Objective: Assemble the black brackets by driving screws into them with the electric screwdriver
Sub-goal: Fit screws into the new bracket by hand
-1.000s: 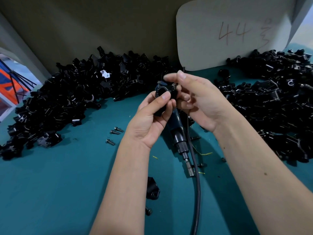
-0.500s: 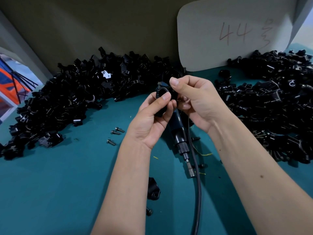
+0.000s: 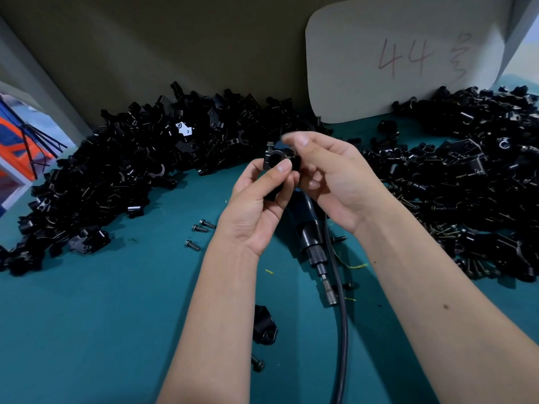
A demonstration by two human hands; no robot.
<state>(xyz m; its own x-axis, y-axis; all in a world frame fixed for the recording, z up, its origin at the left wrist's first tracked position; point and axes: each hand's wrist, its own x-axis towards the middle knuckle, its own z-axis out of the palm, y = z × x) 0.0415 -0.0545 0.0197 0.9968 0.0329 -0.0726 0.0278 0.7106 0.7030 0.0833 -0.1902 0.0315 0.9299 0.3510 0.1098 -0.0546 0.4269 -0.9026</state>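
Left hand (image 3: pixel 256 205) pinches a black bracket (image 3: pixel 278 161) w/ a screw (image 3: pixel 269 145) on top, held above the screwdriver (image 3: pixel 313 240) lying on the counter (image 3: pixel 102 316). Right hand (image 3: pixel 329 176) by the bracket, fingers curled; grip unclear.

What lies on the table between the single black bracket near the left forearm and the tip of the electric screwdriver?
In the head view, only bare teal table lies between the single black bracket and the electric screwdriver tip.

Electric screwdriver (image 3: pixel 313 243) lies mid-table; bracket heaps sit left (image 3: pixel 116 176) and right (image 3: pixel 472 176) of it, three loose screws (image 3: pixel 199 233) just left, a single bracket (image 3: pixel 264 326) nearer, the card (image 3: pixel 402 56) behind
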